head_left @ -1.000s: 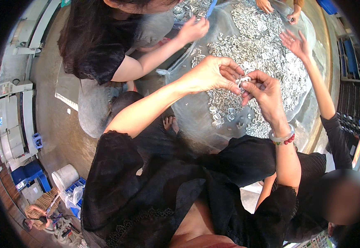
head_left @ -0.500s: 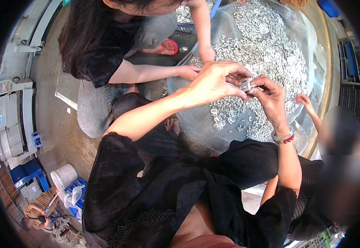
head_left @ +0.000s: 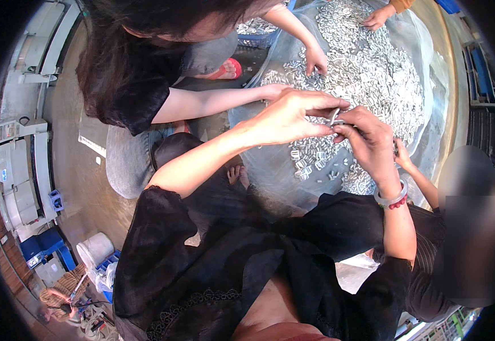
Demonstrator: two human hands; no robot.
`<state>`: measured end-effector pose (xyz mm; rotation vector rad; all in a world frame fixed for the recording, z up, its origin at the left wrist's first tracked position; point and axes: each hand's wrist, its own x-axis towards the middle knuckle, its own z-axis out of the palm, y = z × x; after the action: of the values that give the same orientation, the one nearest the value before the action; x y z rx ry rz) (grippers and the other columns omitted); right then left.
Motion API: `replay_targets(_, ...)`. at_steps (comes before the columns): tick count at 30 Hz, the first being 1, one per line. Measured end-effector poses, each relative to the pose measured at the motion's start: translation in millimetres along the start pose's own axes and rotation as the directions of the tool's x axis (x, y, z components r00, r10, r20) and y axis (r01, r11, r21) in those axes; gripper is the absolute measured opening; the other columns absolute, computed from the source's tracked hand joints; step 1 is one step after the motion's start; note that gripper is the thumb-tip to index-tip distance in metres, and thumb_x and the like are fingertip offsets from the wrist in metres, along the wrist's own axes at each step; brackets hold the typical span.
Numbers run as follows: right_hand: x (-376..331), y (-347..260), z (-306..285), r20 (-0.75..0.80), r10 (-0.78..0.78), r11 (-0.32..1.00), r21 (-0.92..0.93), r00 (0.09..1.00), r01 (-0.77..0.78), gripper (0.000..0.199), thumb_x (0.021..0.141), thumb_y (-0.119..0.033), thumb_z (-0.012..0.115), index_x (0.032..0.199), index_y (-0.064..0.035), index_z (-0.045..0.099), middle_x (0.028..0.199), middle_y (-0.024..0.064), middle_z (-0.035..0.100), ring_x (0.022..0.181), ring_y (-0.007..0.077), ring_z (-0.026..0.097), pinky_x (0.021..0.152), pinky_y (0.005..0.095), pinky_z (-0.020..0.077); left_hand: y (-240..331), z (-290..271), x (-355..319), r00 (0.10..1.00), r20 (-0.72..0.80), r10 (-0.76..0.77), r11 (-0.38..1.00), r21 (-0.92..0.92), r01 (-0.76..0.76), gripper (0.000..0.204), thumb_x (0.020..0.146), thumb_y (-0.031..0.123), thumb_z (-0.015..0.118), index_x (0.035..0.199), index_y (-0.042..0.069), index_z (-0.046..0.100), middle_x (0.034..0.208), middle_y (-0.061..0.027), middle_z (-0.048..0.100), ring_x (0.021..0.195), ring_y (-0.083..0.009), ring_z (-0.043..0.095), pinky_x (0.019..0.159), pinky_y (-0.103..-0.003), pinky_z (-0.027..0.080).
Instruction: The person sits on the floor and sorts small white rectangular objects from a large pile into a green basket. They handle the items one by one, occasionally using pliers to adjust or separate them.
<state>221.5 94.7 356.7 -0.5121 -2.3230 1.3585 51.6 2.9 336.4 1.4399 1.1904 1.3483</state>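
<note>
Between my hands is a small silver slotted metal piece (head_left: 335, 117), buckle-like in shape and seen nearly edge-on. My left hand (head_left: 287, 118) pinches it from the left between thumb and fingers. From the right, the thumb and forefinger of my right hand (head_left: 369, 133) close on its other side. Both hands are held above a wide heap of similar silver pieces (head_left: 367, 68), which lies on a clear plastic sheet (head_left: 270, 165). A few larger slotted pieces (head_left: 302, 169) rest on the heap's near left edge, below my hands.
Opposite, a co-worker's hand (head_left: 316, 59) reaches into the heap. Another person's hand (head_left: 376, 19) touches its far edge. At right, a third person's hand (head_left: 402, 154) is close beside my right hand. A blue basket (head_left: 259, 38) of pieces stands at the back; a white bucket (head_left: 95, 250) stands lower left.
The metal piece has turned from showing its slotted face to nearly edge-on. The opposite co-worker's hand has moved right onto the heap. A hand has come in at the far edge.
</note>
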Motion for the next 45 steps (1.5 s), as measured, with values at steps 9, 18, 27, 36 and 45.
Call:
replay_targets(9,-2.8,-2.2,-4.8,0.087,-0.181,0.943,-0.266,0.980,0.198,0.020,0.068,0.009,0.058,0.086,0.0004,0.057,0.079,0.0134,0.054,0.072,0.0323,0.057,0.062,0.0374,0.0452,9.5,-9.1,9.5,0.964,0.264,-0.026,0.907,0.411,-0.088,0.041,0.075,0.019,0.065,0.108,-0.004,0.054,0.093,-0.0207,0.060,0.085,-0.0366,0.059,0.074,-0.040,0.046)
replay_targets(18,-1.4,-2.7,-17.9,0.279,-0.298,0.920,-0.171,0.913,0.353,0.018,0.069,0.000,0.059,0.086,0.0027,0.055,0.084,0.0156,0.056,0.079,0.0320,0.059,0.069,0.0393,0.0479,22.6,3.2,3.8,0.935,0.121,-0.333,0.885,0.383,0.266,0.030,0.060,0.011,0.076,0.074,0.000,0.051,0.069,-0.0105,0.055,0.063,-0.0190,0.054,0.061,-0.032,0.044)
replay_targets(27,4.3,5.7,-5.0,0.170,-0.242,0.966,-0.056,0.955,0.254,0.018,0.067,-0.006,0.064,0.082,0.0048,0.060,0.077,0.0194,0.059,0.077,0.0345,0.059,0.068,0.0409,0.0453,6.9,-5.6,-0.3,0.918,0.051,-0.393,0.919,-0.001,0.393,0.030,0.062,0.004,0.079,0.084,-0.003,0.059,0.076,-0.0076,0.063,0.069,-0.0094,0.059,0.062,-0.023,0.047)
replay_targets(36,8.7,15.4,-46.4,-0.170,0.002,0.999,0.051,0.986,0.006,0.012,0.078,-0.006,0.062,0.083,0.0036,0.056,0.074,0.0110,0.057,0.057,0.0204,0.061,0.046,0.0294,0.0490,-23.2,-27.4,-6.7,0.964,0.004,-0.266,0.962,0.065,0.265,0.034,0.075,-0.010,0.053,0.109,-0.005,0.058,0.098,-0.0104,0.062,0.087,-0.0128,0.059,0.074,-0.024,0.048)
replay_targets(45,-3.0,39.4,-3.0,-0.032,-0.145,0.989,-0.034,0.989,0.144,0.020,0.086,-0.019,0.057,0.090,0.0007,0.058,0.079,0.0097,0.056,0.074,0.0189,0.061,0.052,0.0263,0.0513,-7.7,19.0,-0.9,0.958,-0.058,-0.280,0.959,-0.049,0.278,0.040,0.077,0.000,0.065,0.114,-0.006,0.053,0.107,-0.0127,0.058,0.086,-0.0154,0.060,0.074,-0.026,0.050)
